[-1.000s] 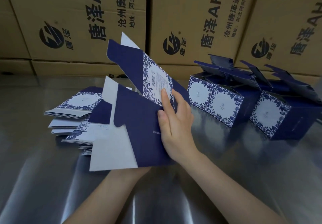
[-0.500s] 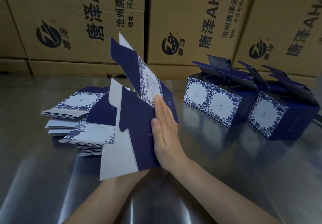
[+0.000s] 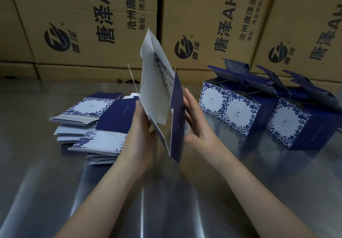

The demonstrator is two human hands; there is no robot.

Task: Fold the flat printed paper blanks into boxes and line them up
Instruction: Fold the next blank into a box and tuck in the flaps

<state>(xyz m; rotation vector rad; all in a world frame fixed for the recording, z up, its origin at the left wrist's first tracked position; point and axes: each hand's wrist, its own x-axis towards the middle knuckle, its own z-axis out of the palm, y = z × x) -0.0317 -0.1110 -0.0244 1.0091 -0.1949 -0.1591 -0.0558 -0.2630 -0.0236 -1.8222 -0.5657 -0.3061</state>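
A navy and white floral paper blank (image 3: 157, 97) stands upright and edge-on between my hands, just above the metal table (image 3: 240, 191), its white inner side facing left and partly spread open. My left hand (image 3: 140, 134) holds its lower left panel, thumb up along the white side. With straight fingers, my right hand (image 3: 198, 124) presses flat against the navy outer panel. A stack of flat blanks (image 3: 92, 111) lies to the left. Three folded boxes (image 3: 238, 111) with open top flaps stand in a row at the right.
Large brown cardboard cartons (image 3: 92, 24) with black printing form a wall along the table's far edge, directly behind the boxes and the stack. The shiny table surface stretches toward me under my forearms.
The blank has swung from lying angled over the stack to standing edge-on. My left hand has come out from behind it, and the panels have started to spread apart.
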